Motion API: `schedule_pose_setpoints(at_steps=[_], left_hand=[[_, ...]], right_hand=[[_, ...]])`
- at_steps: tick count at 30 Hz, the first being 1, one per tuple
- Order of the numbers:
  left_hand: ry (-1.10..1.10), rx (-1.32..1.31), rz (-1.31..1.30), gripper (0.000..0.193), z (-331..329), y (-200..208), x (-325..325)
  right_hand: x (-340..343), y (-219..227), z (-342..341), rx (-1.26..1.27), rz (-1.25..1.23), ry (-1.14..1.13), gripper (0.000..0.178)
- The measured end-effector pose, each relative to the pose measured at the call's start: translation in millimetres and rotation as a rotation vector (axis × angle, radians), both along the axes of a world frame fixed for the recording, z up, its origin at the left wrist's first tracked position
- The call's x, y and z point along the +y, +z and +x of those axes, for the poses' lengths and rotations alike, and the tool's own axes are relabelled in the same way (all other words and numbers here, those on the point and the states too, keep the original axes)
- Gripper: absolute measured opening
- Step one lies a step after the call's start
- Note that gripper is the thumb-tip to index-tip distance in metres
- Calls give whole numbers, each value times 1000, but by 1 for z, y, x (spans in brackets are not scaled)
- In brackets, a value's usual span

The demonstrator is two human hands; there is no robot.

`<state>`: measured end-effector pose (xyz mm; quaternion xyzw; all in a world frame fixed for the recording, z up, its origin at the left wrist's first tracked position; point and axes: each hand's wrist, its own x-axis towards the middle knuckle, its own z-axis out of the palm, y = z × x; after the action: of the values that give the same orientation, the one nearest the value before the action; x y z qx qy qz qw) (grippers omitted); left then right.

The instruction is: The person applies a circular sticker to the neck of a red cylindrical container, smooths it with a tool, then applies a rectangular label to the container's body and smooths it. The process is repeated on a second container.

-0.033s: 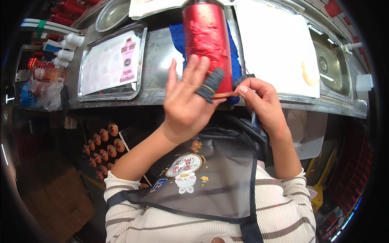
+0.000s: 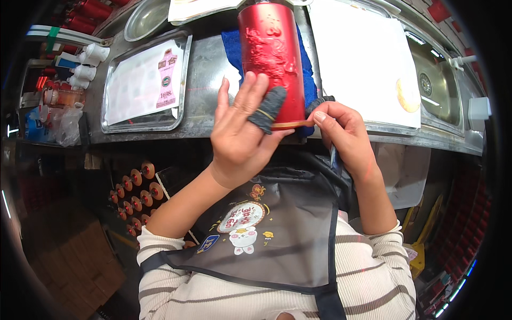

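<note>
A shiny red bottle [image 2: 272, 45] with a raised relief lies on its side on a blue cloth [image 2: 231, 48], its base end toward me. My left hand [image 2: 237, 133] rests against its left side, fingers stretched and apart; a dark grey cloth sleeve with a thin band covers one finger. Along the bottle's near edge runs a thin gold-orange strip [image 2: 293, 125]. Thumb and forefinger of my right hand [image 2: 346, 130] pinch its right end. Another dark grey sleeve [image 2: 320, 102] shows on a right finger, partly hidden behind the hand.
On the metal counter, a tray [image 2: 181, 101] with pink-and-white label sheets stands left. A big white sheet [image 2: 362, 58] lies right, beside a sink [image 2: 434, 88]. A metal bowl [image 2: 144, 21] is at the back left. Below the counter at left hang several red-and-gold round pieces [image 2: 136, 176].
The bottle has turned, so a different part of its relief faces up. My left hand has shifted slightly left with it. The right hand keeps its pinch in nearly the same place.
</note>
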<state>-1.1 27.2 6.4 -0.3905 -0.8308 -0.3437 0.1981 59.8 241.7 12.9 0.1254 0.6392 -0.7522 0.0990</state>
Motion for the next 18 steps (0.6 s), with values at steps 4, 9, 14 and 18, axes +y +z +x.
schedule_pose_setpoints(at_steps=[4, 9, 14, 18], left_hand=[[-21, -92, 71, 59, 4, -11, -12], [11, -125, -46, 49, 23, -19, -41], [-35, -57, -71, 47, 23, -19, -39], [-54, -14, -94, 47, 20, -7, -29]], right_hand=[[-9, 8, 5, 22, 48, -34, 11], [-11, 10, 7, -12, 64, -80, 9], [-6, 14, 7, -18, -45, -91, 10], [-4, 10, 6, -37, -66, -92, 9]])
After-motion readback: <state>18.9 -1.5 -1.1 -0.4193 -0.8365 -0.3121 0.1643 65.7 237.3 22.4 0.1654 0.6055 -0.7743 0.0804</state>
